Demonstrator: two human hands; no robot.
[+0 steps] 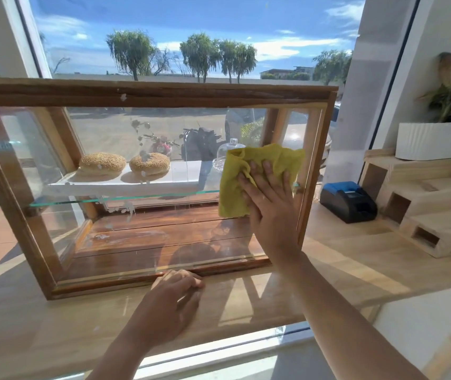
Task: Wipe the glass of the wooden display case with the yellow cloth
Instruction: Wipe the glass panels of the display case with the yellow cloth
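Observation:
The wooden display case (147, 93) stands on a wooden counter, its front glass (142, 229) facing me. White smears dot the glass around the middle. My right hand (269, 204) presses the yellow cloth (246, 165) flat against the right part of the glass, fingers spread over it. Resting on the counter, my left hand (175, 294) has curled fingers touching the case's bottom frame and holds nothing. Inside the case, two sesame bread rings (125, 164) lie on a white shelf beside a small glass dome (228, 154).
A black and blue receipt printer (349, 200) sits on the counter (356, 259) right of the case. Stepped wooden shelves (421, 204) with a white planter (435, 141) stand further right. A large window (191, 37) is behind the case.

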